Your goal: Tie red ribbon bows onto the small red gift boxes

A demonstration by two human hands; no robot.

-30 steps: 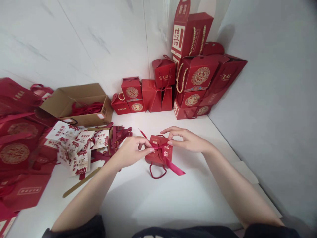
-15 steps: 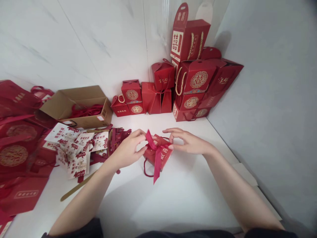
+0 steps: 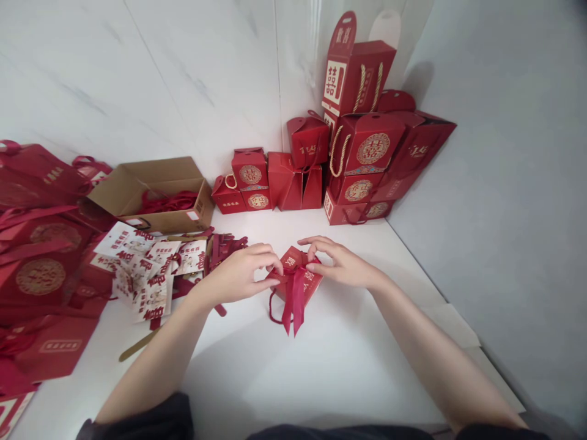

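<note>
A small red gift box (image 3: pixel 314 281) with pale lettering and a dark red cord handle (image 3: pixel 271 310) sits on the white table (image 3: pixel 293 379). Across its top runs a crimson ribbon (image 3: pixel 298 296), knotted near the middle, its two tails hanging side by side toward me. At the left of the knot, my left hand (image 3: pixel 245 272) is closed, thumb and fingers pinching the ribbon. My right hand (image 3: pixel 342 263) pinches the ribbon on the other side between thumb and forefinger, its remaining fingers stretched over the box. The fingertips partly hide the ribbon's loops.
Red boxes (image 3: pixel 373 146) stand stacked in the back right corner, smaller ones (image 3: pixel 250 174) along the wall. A cardboard box (image 3: pixel 172 223) holds red ribbon. White printed cards (image 3: pixel 151 293) and dark red strips (image 3: pixel 224 247) lie left, beside red bags (image 3: pixel 46 278).
My left hand has drawn the ribbon out to the left of the knot. The end that pointed up now hangs down beside the other tail. The view has shifted slightly left.
</note>
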